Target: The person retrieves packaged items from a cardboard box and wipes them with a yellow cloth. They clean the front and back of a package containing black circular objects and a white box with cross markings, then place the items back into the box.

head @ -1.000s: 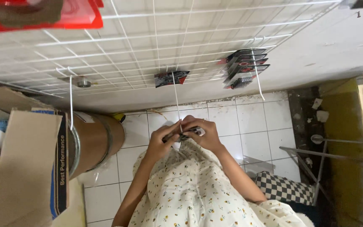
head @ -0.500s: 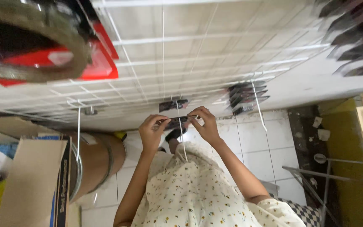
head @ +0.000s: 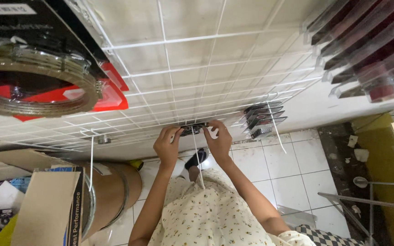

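Note:
My left hand (head: pixel 167 145) and my right hand (head: pixel 219 139) both pinch a small dark flat packet (head: pixel 192 129) and press it against the low part of a white wire grid panel (head: pixel 192 68) on the wall. A thin white hook rod (head: pixel 196 155) hangs down from the grid between my hands. My arms reach up from a pale flowered dress.
A stack of similar dark packets (head: pixel 263 117) hangs on the grid to the right. More red and clear packets (head: pixel 370 50) hang at the top right, and a packaged metal ring (head: pixel 37 77) at the top left. A brown drum (head: pixel 115 191) and a cardboard box (head: pixel 46 205) stand at the lower left on the white tiled floor.
Both hands rose from near my chest up to the grid, carrying the dark packet with them. The view tilted upward, so the hanging packages at the top now loom larger.

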